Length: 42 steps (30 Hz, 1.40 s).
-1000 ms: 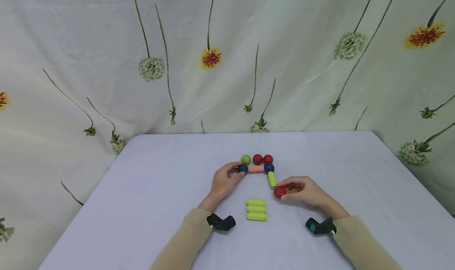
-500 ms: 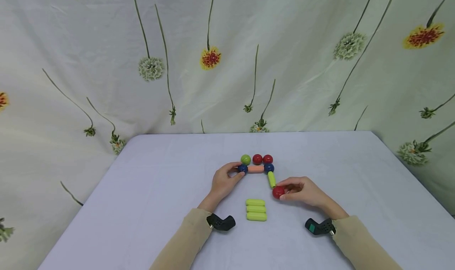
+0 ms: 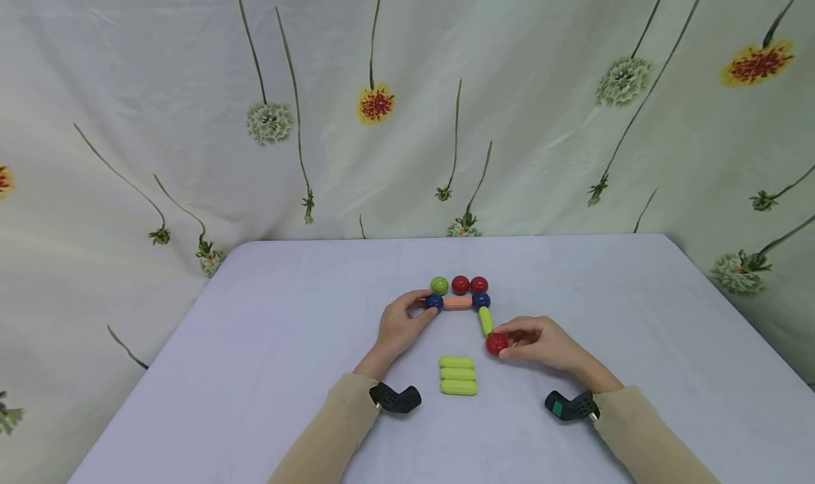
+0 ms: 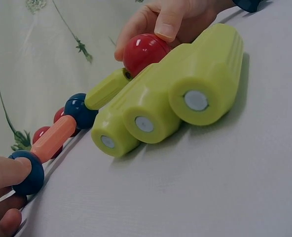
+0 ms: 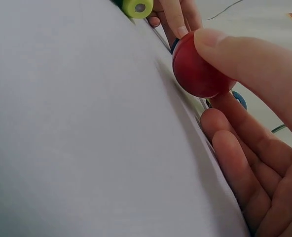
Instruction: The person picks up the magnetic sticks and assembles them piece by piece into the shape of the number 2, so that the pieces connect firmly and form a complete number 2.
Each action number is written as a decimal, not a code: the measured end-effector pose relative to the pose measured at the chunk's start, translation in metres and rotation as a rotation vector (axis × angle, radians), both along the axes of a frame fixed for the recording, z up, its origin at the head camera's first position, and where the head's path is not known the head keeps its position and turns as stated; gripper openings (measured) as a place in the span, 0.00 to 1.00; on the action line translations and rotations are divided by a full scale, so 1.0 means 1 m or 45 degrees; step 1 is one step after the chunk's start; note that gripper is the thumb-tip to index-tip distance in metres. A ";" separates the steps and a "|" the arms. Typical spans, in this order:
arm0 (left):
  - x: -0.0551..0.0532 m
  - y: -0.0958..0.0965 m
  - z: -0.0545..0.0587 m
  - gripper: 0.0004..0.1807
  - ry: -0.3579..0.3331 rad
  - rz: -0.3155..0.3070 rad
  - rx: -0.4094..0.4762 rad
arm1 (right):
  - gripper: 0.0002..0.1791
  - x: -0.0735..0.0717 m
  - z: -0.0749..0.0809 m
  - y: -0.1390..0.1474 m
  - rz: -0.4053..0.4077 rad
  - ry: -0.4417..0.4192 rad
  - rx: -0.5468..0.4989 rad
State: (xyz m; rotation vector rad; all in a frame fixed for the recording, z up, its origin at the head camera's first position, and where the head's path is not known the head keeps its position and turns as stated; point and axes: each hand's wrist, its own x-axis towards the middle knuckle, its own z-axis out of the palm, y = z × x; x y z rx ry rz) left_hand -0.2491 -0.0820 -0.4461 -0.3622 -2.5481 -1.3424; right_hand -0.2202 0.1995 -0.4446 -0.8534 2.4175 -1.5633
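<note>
Now your right hand (image 3: 540,340) pinches a red ball (image 3: 496,344) at the slanted rod's (image 3: 486,320) near end; your left hand (image 3: 400,324), a blue ball (image 3: 434,301).

No text, brand or number can be read in any view. A small green patch (image 3: 557,408) sits on the black wrist device (image 3: 578,406) at the near right, too small to tell whether it bears writing. No lettering can be made out on the red ball (image 3: 496,344) at the right, the three green rods (image 3: 458,374) at the near middle, or the floral cloth (image 3: 410,165) at the far side.
</note>
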 end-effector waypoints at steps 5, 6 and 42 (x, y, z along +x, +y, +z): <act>0.000 0.000 0.000 0.19 0.001 0.001 0.001 | 0.20 0.000 -0.001 -0.001 -0.008 0.009 0.011; 0.000 0.000 0.000 0.19 0.004 0.000 0.001 | 0.20 0.000 -0.001 -0.001 -0.010 0.010 0.013; 0.001 0.000 0.000 0.19 0.007 -0.004 -0.007 | 0.19 0.004 -0.002 -0.008 -0.079 0.162 0.037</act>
